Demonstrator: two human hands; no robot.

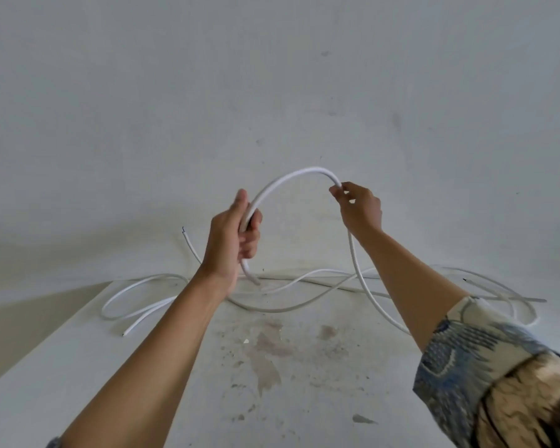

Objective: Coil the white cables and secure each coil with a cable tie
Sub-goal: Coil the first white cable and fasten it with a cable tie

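— Near side?
— Patterned blue fabric sleeve (485, 367) on the right arm; pale table (188, 399), stained and speckled.
— Hands?
— The left hand (233, 234) curls its fingers round a smooth white cable (291, 176), raised above the table. The right hand (359, 208) pinches the same cable, which arches between them.
— Beyond?
— Further loose cables (272, 308) snake along the table's far edge; matte grey wall (272, 76).

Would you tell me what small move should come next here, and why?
Probably carry the right hand across to the left hand, closing the first loop: the white cable only arches between them, its short end pokes out below the left grip, and the rest trails onto the table.
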